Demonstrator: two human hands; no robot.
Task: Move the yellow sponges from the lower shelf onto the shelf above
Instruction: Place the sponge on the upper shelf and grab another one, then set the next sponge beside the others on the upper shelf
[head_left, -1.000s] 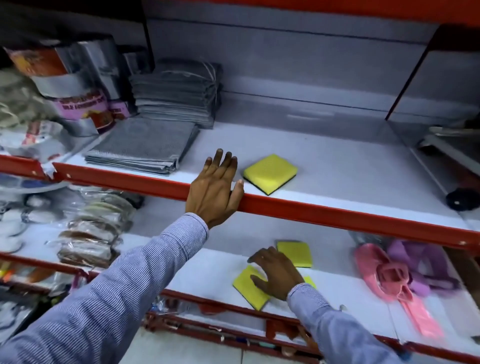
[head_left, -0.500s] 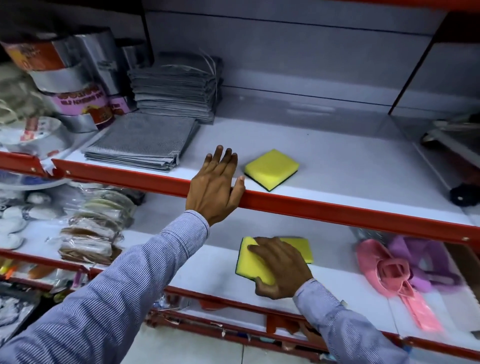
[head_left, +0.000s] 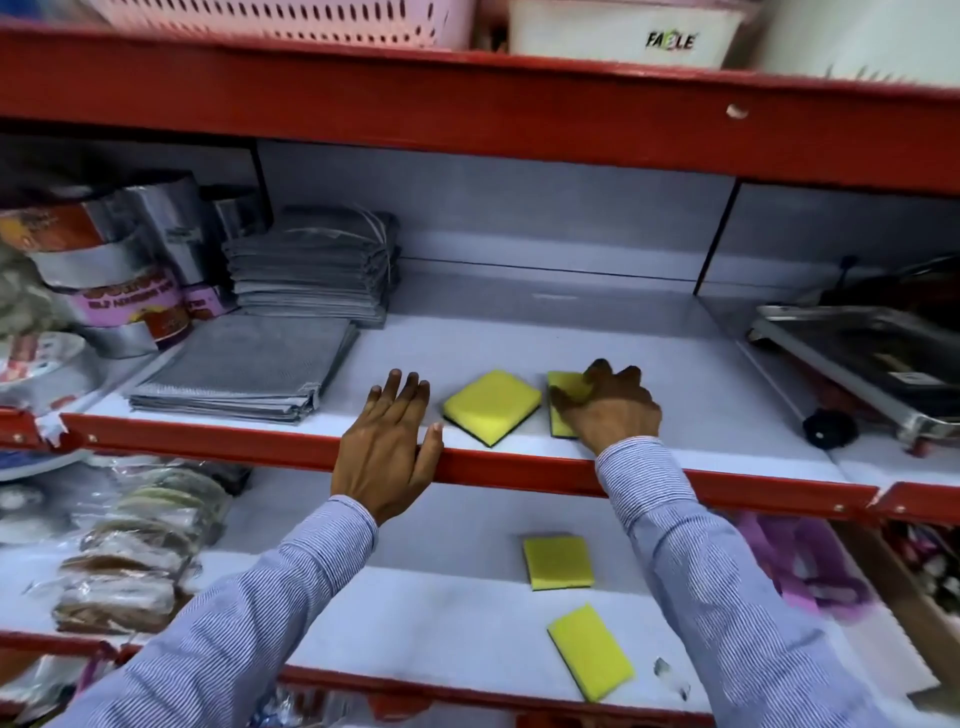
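Red-edged shop shelving fills the view, with grey folded cloths (head_left: 244, 371) and rolls of foil tape (head_left: 114, 270) off to the left of the fingers on the upper shelf (head_left: 519, 332). The left hand (head_left: 387, 449) lies flat and open over that shelf's red front lip, fingers spread, holding nothing. The right hand (head_left: 610, 410) is curled down over a yellow sponge (head_left: 563, 397) on the upper shelf; its fingers are bent around the sponge's top and far edge, though whether they grip it or merely press it down cannot be told. Between the two hands, just right of the left thumb, sits another yellow sponge (head_left: 492, 405), turned corner-on to the shelf edge and already delivered. Two more sponges wait on the lower shelf (head_left: 415, 613): one (head_left: 558, 562) lies below and slightly left of the right hand's fingers, roughly square to the shelf, and the other (head_left: 591, 650) lies nearer the front edge, its long axis slanting from back left to front right. Both lie almost straight beneath the right wrist and well to the right of the left hand, so the right hand looks the nearer one for the next pick, by a drop straight down past the red lip.
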